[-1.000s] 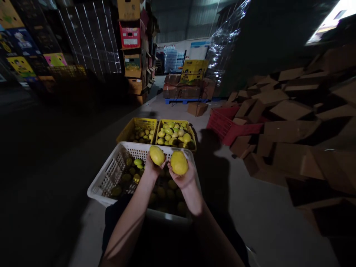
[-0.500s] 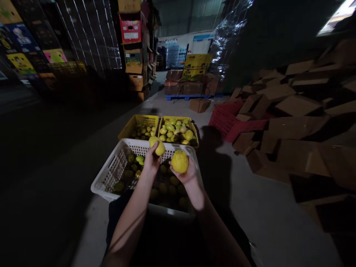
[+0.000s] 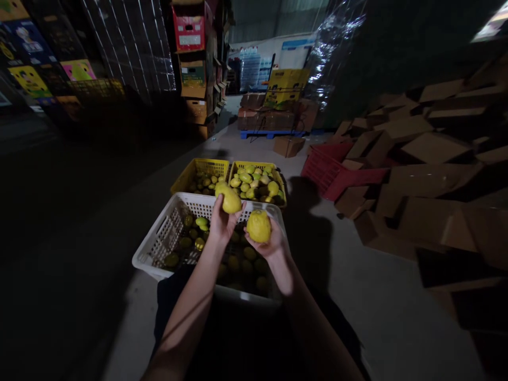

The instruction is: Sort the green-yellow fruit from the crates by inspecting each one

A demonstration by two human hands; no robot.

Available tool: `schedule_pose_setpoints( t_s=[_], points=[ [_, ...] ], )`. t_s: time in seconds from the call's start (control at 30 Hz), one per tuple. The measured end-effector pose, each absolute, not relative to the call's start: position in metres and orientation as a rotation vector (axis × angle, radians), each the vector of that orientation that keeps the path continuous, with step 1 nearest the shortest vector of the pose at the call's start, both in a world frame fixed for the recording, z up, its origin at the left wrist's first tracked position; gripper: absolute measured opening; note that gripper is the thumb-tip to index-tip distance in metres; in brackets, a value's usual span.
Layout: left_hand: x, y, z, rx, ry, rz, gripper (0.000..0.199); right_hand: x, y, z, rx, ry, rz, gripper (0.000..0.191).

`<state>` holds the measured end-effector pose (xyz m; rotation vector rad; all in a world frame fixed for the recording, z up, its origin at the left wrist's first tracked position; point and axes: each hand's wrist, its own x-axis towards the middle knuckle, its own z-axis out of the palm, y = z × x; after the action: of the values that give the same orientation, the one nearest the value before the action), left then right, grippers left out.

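Above a white slotted crate (image 3: 154, 244), both my hands hold yellow fruits that look like lemons. My left hand (image 3: 220, 223) grips an elongated lemon (image 3: 229, 199), its thumb along the near side. In my right hand (image 3: 274, 241) rests a rounder, bumpy lemon (image 3: 259, 226), with the fingers curled beneath and around it. The two fruits are close together but apart. Inside the white crate several more fruits lie in shadow, among them a brighter green-yellow one (image 3: 201, 222). My forearms cover part of the crate.
Behind the white crate stand two yellow crates, the left one (image 3: 180, 180) partly filled and the right one (image 3: 282, 185) heaped with lemons. To the right are a red crate (image 3: 327, 172) and piled cardboard boxes (image 3: 432, 196). A blue pallet (image 3: 271, 134) with boxes stands farther back.
The lemon in my left hand has turned and come lower and to the right, showing more of its length. My right hand keeps its lemon with little movement. The view has shifted slightly.
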<state>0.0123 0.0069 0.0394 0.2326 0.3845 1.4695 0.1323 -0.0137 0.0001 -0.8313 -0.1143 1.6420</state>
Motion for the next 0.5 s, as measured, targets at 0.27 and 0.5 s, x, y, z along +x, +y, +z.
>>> schedule_pose_setpoints(
  t_s=[0.27,0.5],
  points=[
    [0.001,0.008,0.038,0.202,0.315,1.349,0.042,0.129,-0.020,0.021,-0.826,-0.223,1.567,0.022],
    [0.006,0.002,0.036,0.158,0.323,1.382,0.032,0.132,-0.025,0.023,-0.535,-0.235,1.524,0.028]
  ],
)
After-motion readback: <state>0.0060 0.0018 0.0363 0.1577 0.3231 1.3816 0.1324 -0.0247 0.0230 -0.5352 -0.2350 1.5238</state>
